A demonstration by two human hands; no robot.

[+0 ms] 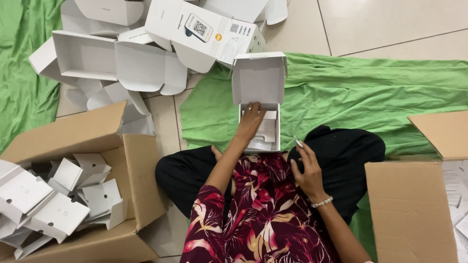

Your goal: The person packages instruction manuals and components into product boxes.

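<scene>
Packing step: left hand [251, 119] pressing white insert [267, 127] down inside open white box [259, 78] on green cloth [370, 92]; right hand [307, 168] beside box, grip loose, empty; next: seat insert, fold lid.

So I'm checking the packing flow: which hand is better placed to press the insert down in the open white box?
Left, probably. The left hand already rests inside the white box; the right hand is outside it, over the knee.

a small white box [259, 127] is standing open on the green cloth, lid raised. more white boxes [122, 58] are piling up top left. brown cartons are sitting at left [97, 141], holding white inserts, and at right [409, 209].
</scene>
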